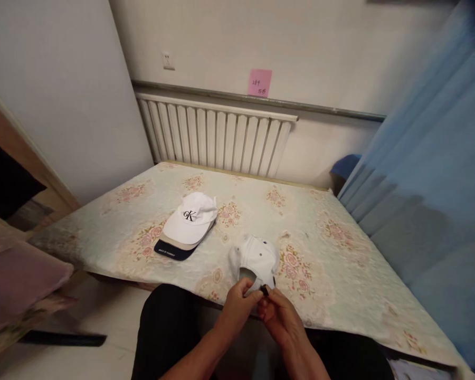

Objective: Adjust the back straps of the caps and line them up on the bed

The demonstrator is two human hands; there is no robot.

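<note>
A white baseball cap [261, 256] lies at the near edge of the bed, its back opening turned toward me. My left hand [237, 306] is closed on the near rim of this cap, thumb and fingers pinched by the opening. Beside it, my right hand [281, 316] pinches a small dark piece [265, 290] at the cap's back, seemingly the end of its strap. The fingertips of both hands almost meet there. To the left rests a stack of caps [192, 216], a white one with black letters on top, with beige and dark brims showing underneath.
The bed [245, 206] has a floral cover. Behind it are a white radiator [221, 134] and a wall with a pink note [259, 83]. A blue curtain [431, 184] hangs at the right. Pink cloth [19, 279] covers something at the left.
</note>
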